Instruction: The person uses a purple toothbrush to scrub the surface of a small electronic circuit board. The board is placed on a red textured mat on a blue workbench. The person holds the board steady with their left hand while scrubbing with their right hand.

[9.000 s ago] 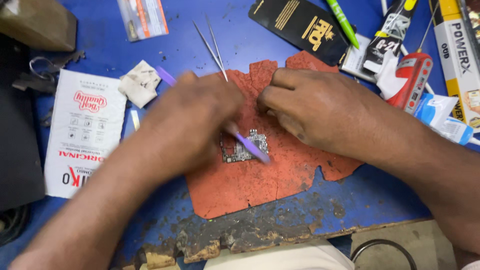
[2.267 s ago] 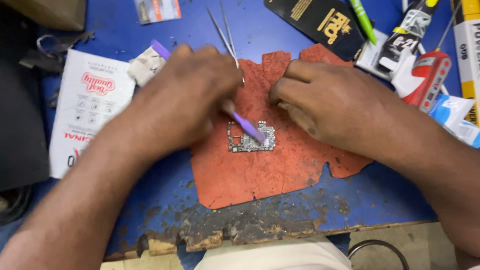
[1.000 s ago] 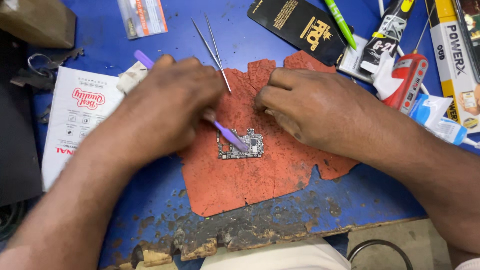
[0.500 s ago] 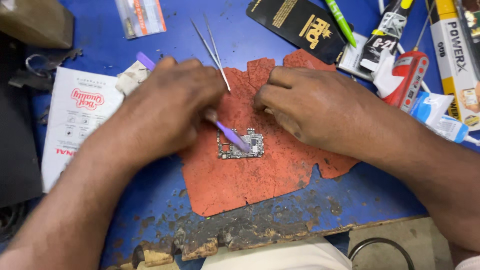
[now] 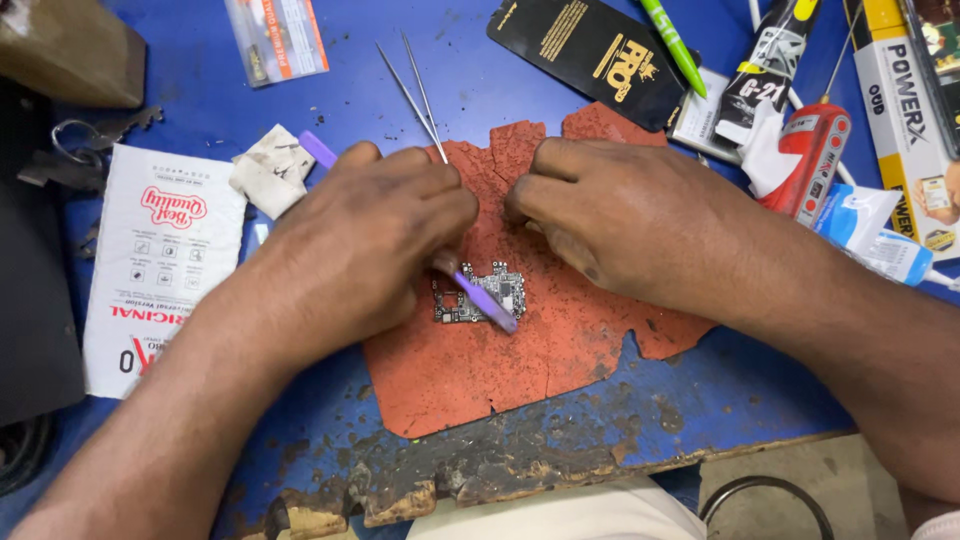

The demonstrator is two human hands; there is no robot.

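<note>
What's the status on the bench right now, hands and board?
Left hand grips purple tool, tip on circuit board. Right hand rests on red mat. Tweezers lie clear.

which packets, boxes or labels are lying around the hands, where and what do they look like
White flat packet: left of the left hand, red and black print.
Small clear packet: top left, orange stripe.
Black card packet: top centre, gold print.
White and yellow box: right edge, long.
Black and yellow tube: top right.

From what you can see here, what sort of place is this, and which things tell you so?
Probably a small electronics repair bench. A bare circuit board lies on a worn red mat, the left hand works a purple tool over it, and metal tweezers and glue tubes lie nearby.
</note>
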